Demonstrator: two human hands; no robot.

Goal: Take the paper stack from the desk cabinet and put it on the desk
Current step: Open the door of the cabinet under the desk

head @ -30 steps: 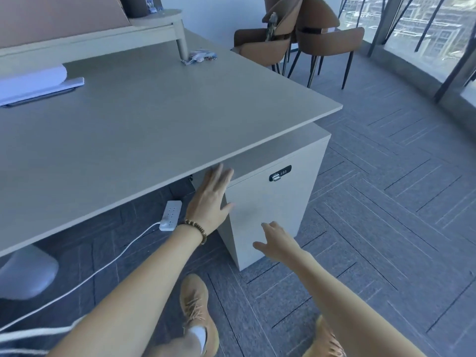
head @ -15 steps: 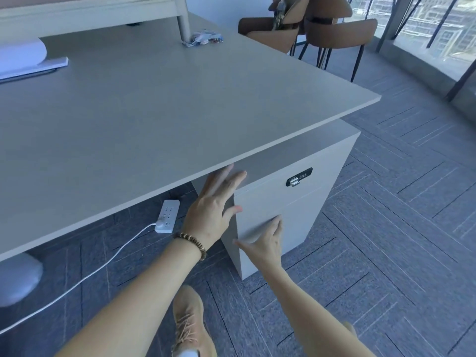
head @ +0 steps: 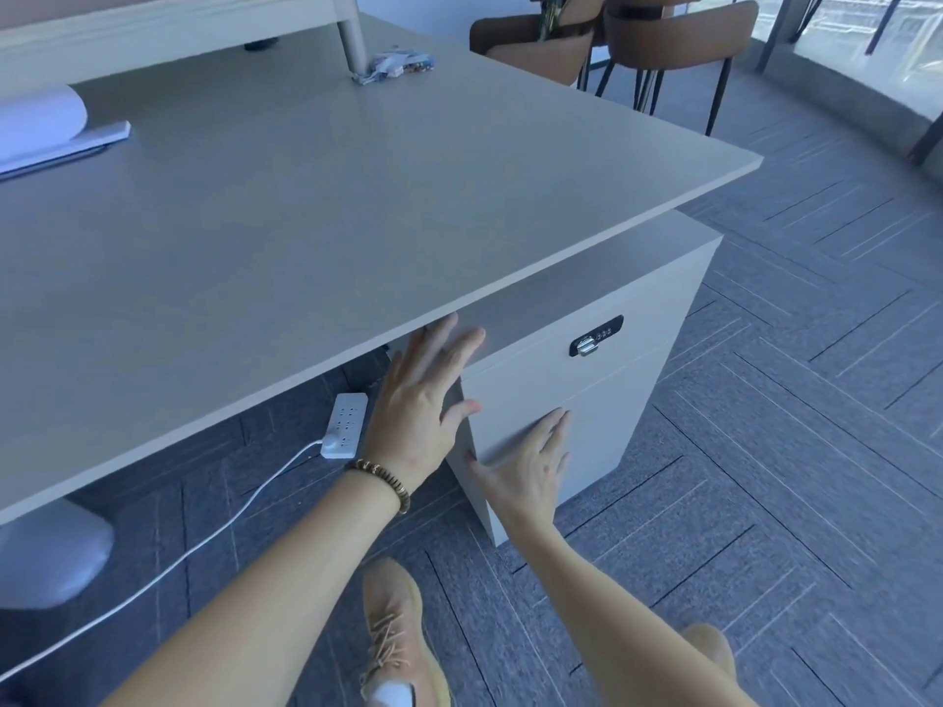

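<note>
A pale desk cabinet (head: 612,400) with a black combination lock (head: 596,336) stands under the right end of the beige desk (head: 316,216). Its front is shut, so no paper stack shows. My left hand (head: 426,395), with a bead bracelet on the wrist, is open with fingers spread at the cabinet's top left corner, just below the desk's edge. My right hand (head: 528,464) lies flat and open against the lower door panel near its left edge.
A white power strip (head: 346,425) with its cable lies on the grey carpet under the desk. On the desk are a white roll on a flat pad (head: 46,130) and a small wrapper (head: 395,67). Brown chairs (head: 638,38) stand behind. My tan shoes (head: 395,635) are below.
My right hand has risen from beside the cabinet's lower edge onto the door panel. My left hand has stayed at the cabinet's top corner. The view has moved closer.
</note>
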